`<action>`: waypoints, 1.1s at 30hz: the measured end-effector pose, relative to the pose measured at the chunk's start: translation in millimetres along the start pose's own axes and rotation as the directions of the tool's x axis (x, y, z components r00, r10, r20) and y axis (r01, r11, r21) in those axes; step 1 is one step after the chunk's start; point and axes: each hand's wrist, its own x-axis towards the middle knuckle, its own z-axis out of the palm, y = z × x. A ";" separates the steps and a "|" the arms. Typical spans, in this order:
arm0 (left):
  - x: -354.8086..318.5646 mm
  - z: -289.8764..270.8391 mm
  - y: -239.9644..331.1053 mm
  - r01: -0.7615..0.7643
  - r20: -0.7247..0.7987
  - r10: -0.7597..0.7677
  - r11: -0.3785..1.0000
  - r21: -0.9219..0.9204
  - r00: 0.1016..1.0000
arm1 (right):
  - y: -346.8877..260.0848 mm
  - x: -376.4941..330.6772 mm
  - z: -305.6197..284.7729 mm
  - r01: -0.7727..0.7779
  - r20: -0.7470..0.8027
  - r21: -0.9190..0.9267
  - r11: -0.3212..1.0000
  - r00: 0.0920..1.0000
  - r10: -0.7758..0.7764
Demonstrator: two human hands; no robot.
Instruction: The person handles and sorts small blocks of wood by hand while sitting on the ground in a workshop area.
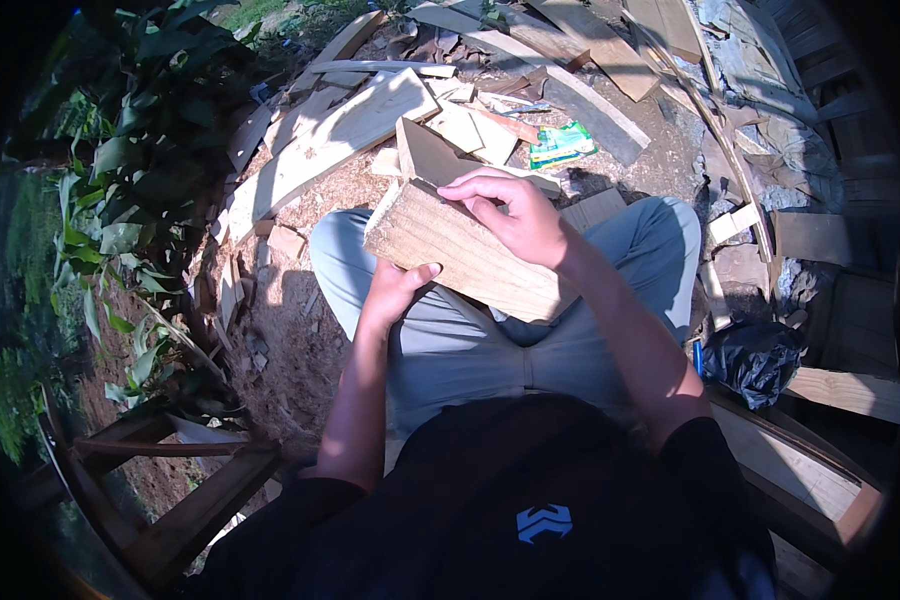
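Note:
Over my lap I hold a light wooden board [470,245], tilted down to the right. Another short board [425,152] stands behind its upper left end at an angle; whether the two are joined I cannot tell. My left hand [395,290] is closed on the lower left edge, thumb on the near face and the other fingers hidden underneath. Along the upper edge lies my right hand [515,215], its fingers bent and pressed together against the wood. Its fingertips touch the edge near the standing board; anything small between them cannot be made out.
Beyond my crossed legs, planks [345,135] and offcuts lie on sawdust-covered ground. A green and yellow packet [562,146] rests among them. Leafy plants [120,190] grow at the left. To my right sits a black plastic bag [753,362]; a wooden frame [200,510] stands at lower left.

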 end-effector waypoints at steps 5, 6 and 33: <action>0.7 -1.3 -3.7 0.049 -0.008 -0.049 0.999 0.007 0.999 | 2.8 12.7 -13.4 0.186 0.020 -0.239 0.953 0.982 -0.187; 1.0 -1.7 -4.8 0.044 -0.016 -0.044 0.999 0.002 0.999 | 2.8 15.7 -15.4 0.238 0.020 -0.293 0.926 0.970 -0.243; 1.4 6.6 -1.2 -0.072 -0.086 0.082 0.990 0.120 0.993 | 59.2 -85.8 -10.8 -0.199 0.010 -0.053 0.979 0.980 0.200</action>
